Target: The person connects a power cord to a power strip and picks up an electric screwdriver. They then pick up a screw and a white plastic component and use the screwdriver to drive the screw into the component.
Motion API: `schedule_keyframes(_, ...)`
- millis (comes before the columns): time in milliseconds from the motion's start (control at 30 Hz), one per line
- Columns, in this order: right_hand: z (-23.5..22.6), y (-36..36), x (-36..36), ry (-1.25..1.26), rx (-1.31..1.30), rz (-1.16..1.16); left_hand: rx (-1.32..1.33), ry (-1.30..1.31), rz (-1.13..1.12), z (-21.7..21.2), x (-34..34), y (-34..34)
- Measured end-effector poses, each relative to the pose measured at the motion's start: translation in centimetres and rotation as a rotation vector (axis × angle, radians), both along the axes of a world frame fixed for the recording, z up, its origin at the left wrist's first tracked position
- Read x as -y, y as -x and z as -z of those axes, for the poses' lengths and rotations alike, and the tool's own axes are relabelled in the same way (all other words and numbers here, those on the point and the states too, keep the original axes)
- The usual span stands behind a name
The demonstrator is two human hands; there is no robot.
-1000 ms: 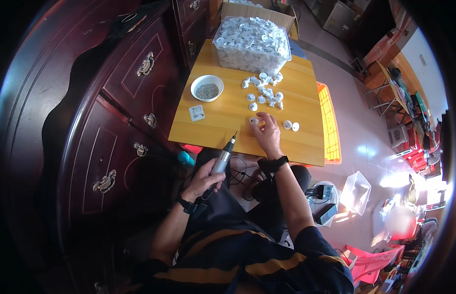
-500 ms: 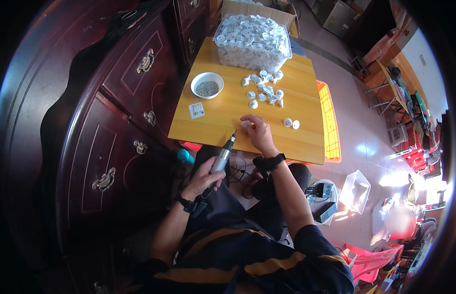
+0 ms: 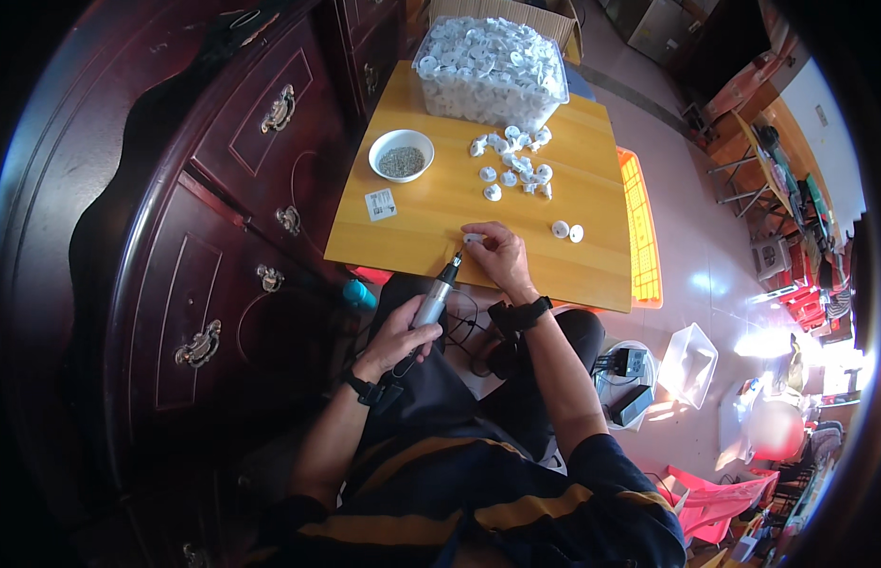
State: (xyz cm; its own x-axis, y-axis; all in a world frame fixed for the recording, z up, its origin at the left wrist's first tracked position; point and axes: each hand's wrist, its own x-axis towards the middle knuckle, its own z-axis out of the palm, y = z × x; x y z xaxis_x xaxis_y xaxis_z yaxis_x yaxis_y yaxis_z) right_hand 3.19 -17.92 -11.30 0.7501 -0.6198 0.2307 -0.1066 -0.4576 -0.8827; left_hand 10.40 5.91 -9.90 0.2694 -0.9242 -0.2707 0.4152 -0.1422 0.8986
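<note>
Electric screwdriver (image 3: 433, 301) is gripped in the left hand (image 3: 395, 333), tip at the counter (image 3: 592, 251) edge. Right hand (image 3: 497, 254) has drawn back toward that edge, pinching one white cap (image 3: 472, 239). Two caps (image 3: 567, 230) lie apart; one bowl (image 3: 401, 154) stands beyond.

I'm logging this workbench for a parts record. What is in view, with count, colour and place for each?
Table: one, yellow wood, centre.
Clear bin: one, heaped with white parts, table's far end.
Loose white parts: about a dozen, in front of the bin; two more near the right edge.
Bowl: one, white, grey contents, table's left side.
Small card: one, white, near the bowl.
Cabinet: one, dark red wood, brass handles, left.
Crate: one, orange, right of the table.
Left hand: holds a silver pen-shaped power tool.
Right hand: pinches a white part at the table's near edge.
</note>
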Motion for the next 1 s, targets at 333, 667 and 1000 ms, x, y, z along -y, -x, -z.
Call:
schedule_keyframes(333,-0.19,-0.12,-0.44,0.010,0.007,0.005,0.011,-0.023,-0.004,-0.24,0.05,-0.08)
schedule_keyframes(667,-0.29,-0.10,-0.40,0.022,0.011,-0.011,-0.002,-0.030,-0.007,-0.34,0.08,-0.11)
schedule_keyframes(1000,-0.08,-0.02,-0.28,0.037,-0.008,-0.027,-0.003,-0.026,-0.008,-0.37,0.09,-0.06)
